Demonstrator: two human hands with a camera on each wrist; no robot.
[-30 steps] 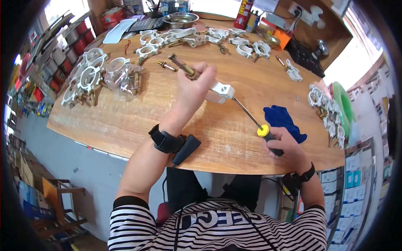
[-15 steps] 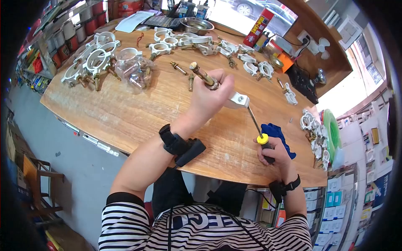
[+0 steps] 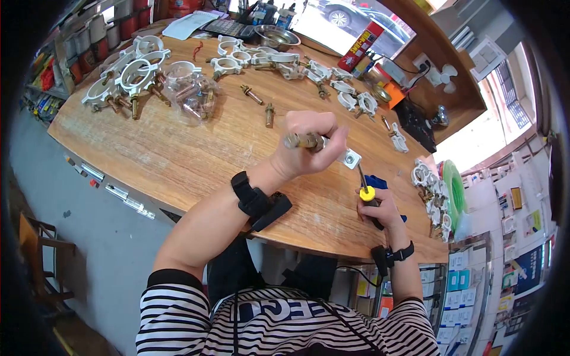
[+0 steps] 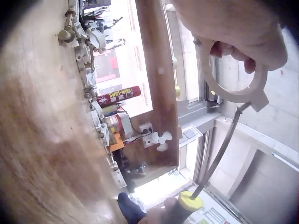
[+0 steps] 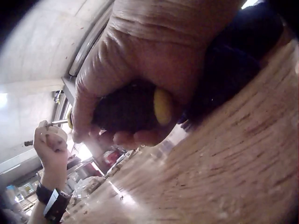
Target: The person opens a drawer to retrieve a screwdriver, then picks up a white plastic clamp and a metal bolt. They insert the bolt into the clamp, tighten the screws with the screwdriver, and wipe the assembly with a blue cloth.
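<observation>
My left hand (image 3: 314, 136) grips a white pipe clamp (image 3: 351, 158) above the table, its brass-coloured anchor bolt (image 3: 304, 140) sticking out to the left past the fist. In the left wrist view the clamp's ring (image 4: 232, 96) shows, with fingertips curled at its inside. My right hand (image 3: 385, 209) holds a screwdriver (image 3: 367, 193) by its black handle with a yellow collar. Its shaft rises to the screw lug of the clamp, with the tip right at the screw. In the right wrist view the fingers wrap round the dark handle (image 5: 126, 109).
White clamps (image 3: 135, 74) with bolts lie at the left beside a clear plastic bag (image 3: 191, 101). More clamps line the back and right edges. Two loose anchor bolts (image 3: 252, 95) lie beyond the left hand. A blue cloth (image 3: 375, 182) lies behind the right hand.
The head view has shifted. The left hand has tilted the clamp, so its bolt now points more level and toward the left. The screwdriver stands steeper, still at the clamp's screw.
</observation>
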